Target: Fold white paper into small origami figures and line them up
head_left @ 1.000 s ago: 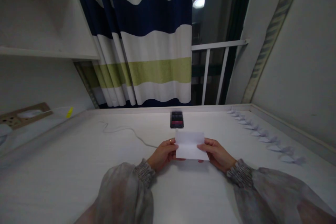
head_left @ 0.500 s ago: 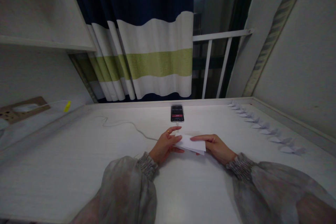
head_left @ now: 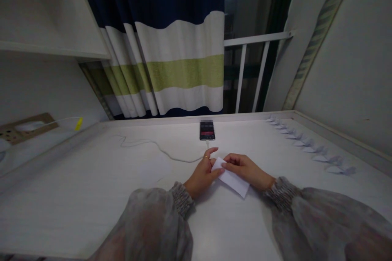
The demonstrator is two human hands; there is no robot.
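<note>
Slanted now from ten o'clock down to four, against a nearly level lie half a second ago and a creased sheet spread open a second ago: folded white paper point(head_left: 234, 183), toward five o'clock from the middle of the view. Pinched at its ten o'clock end by left hand point(head_left: 200, 177), with one finger stretched toward one o'clock and a gold-coloured ring point(head_left: 207, 156) on it. Gripped also along its upper edge by right hand point(head_left: 252, 173), fingers curled. Thumbs closer together than half a second ago. More of the pale cable point(head_left: 159, 151) uncovered.

Smooth and straight-edged, the paper; thin, sheer and grey, the sleeves point(head_left: 159, 220), with gathered cuffs. Pale and faintly grained, the tabletop point(head_left: 98, 200). At two o'clock from the paper, a row of pointed, folded white pieces point(head_left: 306, 144); at eleven, a banded cloth curtain point(head_left: 183, 69) in loose folds.

Hidden: fingertips beneath the paper. Hard to tell: number of layers, any contact with the tabletop. Pixelated: upper screen of the phone point(head_left: 207, 130), at eleven o'clock. Cut off at the frame's edge: both sleeves, and at nine o'clock a socket panel point(head_left: 29, 125).
</note>
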